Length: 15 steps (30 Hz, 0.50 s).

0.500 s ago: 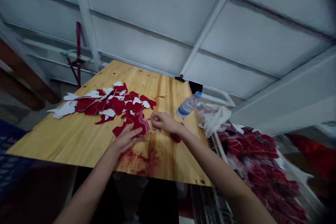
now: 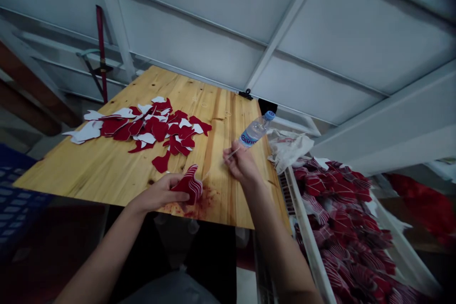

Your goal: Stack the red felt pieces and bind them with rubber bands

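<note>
My left hand (image 2: 166, 194) is closed around a small stack of red fabric pieces (image 2: 191, 187) with white wavy stripes, held above the near edge of the wooden table (image 2: 117, 171). My right hand (image 2: 242, 164) is to the right, just in front of a water bottle (image 2: 254, 130), its fingers pinching a thin pale strand (image 2: 233, 153). Whether the strand reaches the striped pieces is too faint to tell. Left of the hands lies a loose pile of red and white cut fabric pieces (image 2: 153, 128), with a single red piece (image 2: 161, 162) at its near side.
At the right stands a white crate (image 2: 309, 242) full of striped red bundles, a crumpled plastic bag (image 2: 288, 147) by its far end. A black clip (image 2: 245, 94) sits at the table's back edge. A blue basket (image 2: 16, 199) is at the left.
My hands have moved apart: the right one away from the striped fabric towards the bottle, with a pale strand in its fingers. My left hand has brought the fabric nearer and tilted it up.
</note>
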Available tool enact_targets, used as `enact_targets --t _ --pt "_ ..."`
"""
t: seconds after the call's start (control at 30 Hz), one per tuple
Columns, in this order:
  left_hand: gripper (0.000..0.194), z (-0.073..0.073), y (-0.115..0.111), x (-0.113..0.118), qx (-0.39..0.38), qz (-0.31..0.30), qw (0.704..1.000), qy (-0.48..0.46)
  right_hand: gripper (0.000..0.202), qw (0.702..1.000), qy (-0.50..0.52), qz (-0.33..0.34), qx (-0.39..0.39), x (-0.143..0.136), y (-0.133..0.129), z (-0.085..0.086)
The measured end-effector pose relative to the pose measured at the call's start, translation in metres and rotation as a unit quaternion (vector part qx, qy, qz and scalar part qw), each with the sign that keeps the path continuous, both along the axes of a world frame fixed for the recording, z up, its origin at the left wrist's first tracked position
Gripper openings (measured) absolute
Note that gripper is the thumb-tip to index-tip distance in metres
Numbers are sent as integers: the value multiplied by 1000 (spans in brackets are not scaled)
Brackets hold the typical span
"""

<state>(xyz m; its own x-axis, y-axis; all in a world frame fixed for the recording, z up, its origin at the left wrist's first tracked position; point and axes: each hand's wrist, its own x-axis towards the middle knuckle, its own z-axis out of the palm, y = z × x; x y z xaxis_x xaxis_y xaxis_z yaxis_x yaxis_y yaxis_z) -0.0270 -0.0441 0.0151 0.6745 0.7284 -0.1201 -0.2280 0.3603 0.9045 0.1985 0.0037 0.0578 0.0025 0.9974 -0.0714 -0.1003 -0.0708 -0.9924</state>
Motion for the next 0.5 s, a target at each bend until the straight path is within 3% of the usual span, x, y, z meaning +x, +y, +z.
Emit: enact_targets --t 0.07,0.13,0.2,0.3,0.4,0.5 --pt "30 9 -3 5 28 3 998 50 56 987 130 96 -8 -13 -10 -6" --pt "30 14 -4 10 50 13 996 70 53 969 143 199 16 -19 -21 -9" --pt "33 17 -6 13 68 31 995 66 59 959 84 265 56 -14 -30 -4" --pt "43 22 -10 16 102 73 988 87 69 938 -74 304 149 -2 -38 20" --pt "36 29 -15 19 139 55 975 165 57 859 -300 341 236 -4 -43 52" --pt "22 34 -20 23 185 35 956 225 35 756 -468 393 233 -16 -46 72"
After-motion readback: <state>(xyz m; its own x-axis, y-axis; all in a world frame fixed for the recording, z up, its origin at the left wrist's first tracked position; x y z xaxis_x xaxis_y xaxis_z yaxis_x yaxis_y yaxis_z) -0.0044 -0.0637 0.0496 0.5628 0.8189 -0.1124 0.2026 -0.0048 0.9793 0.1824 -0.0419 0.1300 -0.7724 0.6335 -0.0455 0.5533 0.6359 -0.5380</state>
